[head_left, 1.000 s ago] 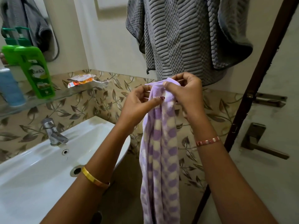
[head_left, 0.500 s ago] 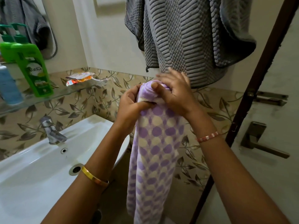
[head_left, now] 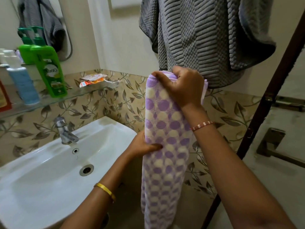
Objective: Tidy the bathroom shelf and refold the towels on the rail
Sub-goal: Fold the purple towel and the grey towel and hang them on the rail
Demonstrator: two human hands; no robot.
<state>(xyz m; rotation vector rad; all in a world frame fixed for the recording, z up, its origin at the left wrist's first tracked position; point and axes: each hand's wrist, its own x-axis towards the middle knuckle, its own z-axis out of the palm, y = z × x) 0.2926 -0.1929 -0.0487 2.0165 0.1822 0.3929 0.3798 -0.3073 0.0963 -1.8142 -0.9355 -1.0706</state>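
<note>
The purple dotted towel [head_left: 165, 146] is gripped at top by the right hand [head_left: 183, 86], pinched midway by the left hand [head_left: 145, 146], kept hanging straight for folding.

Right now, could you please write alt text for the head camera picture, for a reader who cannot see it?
A person holds a purple dotted towel hanging lengthwise: the right hand grips its top fold, the left hand holds its side lower down. A grey towel hangs above; left are a white sink and a glass shelf with bottles.
</note>
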